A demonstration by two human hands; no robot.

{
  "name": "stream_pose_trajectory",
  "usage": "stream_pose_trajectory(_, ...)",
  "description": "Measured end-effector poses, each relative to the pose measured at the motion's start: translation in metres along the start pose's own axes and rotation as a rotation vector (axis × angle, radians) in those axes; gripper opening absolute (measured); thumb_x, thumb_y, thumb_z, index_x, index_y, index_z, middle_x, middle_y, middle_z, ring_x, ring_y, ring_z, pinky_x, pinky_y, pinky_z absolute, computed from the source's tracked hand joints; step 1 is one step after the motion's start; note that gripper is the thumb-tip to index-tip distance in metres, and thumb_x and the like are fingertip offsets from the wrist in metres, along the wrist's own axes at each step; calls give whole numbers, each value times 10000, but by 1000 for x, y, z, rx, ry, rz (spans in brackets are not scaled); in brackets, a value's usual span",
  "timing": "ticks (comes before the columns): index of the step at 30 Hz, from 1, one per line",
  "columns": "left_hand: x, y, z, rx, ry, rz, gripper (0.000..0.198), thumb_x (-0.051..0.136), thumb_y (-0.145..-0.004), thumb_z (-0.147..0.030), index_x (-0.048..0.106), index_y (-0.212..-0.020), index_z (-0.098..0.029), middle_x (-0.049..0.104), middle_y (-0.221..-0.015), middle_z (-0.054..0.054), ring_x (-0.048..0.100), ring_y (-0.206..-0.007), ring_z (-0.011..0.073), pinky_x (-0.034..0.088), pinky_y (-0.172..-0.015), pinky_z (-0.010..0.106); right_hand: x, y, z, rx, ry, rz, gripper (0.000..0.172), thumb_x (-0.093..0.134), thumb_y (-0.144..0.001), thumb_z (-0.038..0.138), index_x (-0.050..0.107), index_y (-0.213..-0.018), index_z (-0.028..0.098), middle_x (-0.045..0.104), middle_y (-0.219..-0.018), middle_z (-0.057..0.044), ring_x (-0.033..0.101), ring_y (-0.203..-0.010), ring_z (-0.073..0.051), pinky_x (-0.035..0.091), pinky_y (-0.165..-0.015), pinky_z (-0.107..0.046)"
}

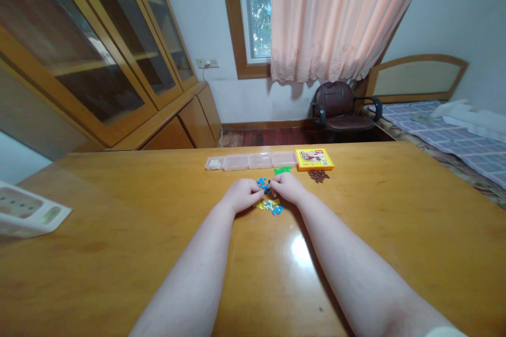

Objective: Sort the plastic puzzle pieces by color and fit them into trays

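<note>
Both my hands meet over a small heap of coloured pieces on the wooden table. My left hand (243,195) has its thumb and fingers pinched at the heap's left side; what they hold, if anything, is too small to name. My right hand (290,188) is likewise pinched, at the right side, over a few small dark and blue bits. Small blue pieces (261,183) lie between the hands. Yellow and white pieces (265,204) and more blue pieces (278,210) lie just in front. Green pieces (282,170) form a pile behind my right hand.
Clear plastic trays (236,162) stand in a row at the table's far side, beside a yellow box (315,159). Brown pieces (318,176) are piled before the box. A white plastic object (29,210) stands at left. Beyond the table (118,253) is a chair (336,105).
</note>
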State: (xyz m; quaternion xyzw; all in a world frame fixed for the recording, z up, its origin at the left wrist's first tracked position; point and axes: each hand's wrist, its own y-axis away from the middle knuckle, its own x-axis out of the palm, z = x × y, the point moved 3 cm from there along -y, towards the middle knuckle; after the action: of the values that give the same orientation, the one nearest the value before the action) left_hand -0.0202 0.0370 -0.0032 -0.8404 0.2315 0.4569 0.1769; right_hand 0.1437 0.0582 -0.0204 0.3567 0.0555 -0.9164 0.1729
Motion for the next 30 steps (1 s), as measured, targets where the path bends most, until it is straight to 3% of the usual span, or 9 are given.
stream_pose_trajectory(8,5,-2,-2,54,104,79,388,505,-800,-358,559,-487,-134,464,-533,-15,422,-547,92,301,-555,216,6,2,3,-110,-15,110,249,497,-714,214,633,-521,135,496,-440,27,402,-449,-79,262,-466,-205)
stream_pose_trajectory(15,7,-2,0,45,207,111,392,519,-787,-364,549,-473,-131,462,-530,-14,427,-556,96,315,-559,215,-1,3,5,-52,120,29,256,499,-718,218,644,-522,139,542,-456,4,435,-456,-94,262,-471,-222)
stream_pose_trajectory(19,10,-2,2,18,210,144,375,532,-773,-374,573,-489,-133,498,-530,-10,436,-551,100,321,-555,220,2,3,3,-64,-4,66,250,483,-701,181,649,-521,131,538,-452,6,463,-465,-94,287,-476,-207)
stream_pose_trajectory(24,9,-2,3,-29,130,97,355,522,-771,-364,591,-505,-141,510,-526,-11,450,-559,106,320,-559,222,7,3,2,-117,-127,154,256,485,-701,184,680,-545,131,586,-482,-3,476,-468,-91,309,-480,-196)
stream_pose_trajectory(30,2,-2,3,4,107,-3,287,466,-783,-271,640,-589,-150,579,-613,12,487,-636,130,359,-627,231,5,5,7,-93,-95,186,274,476,-711,188,701,-562,140,605,-500,-12,515,-502,-102,333,-499,-192)
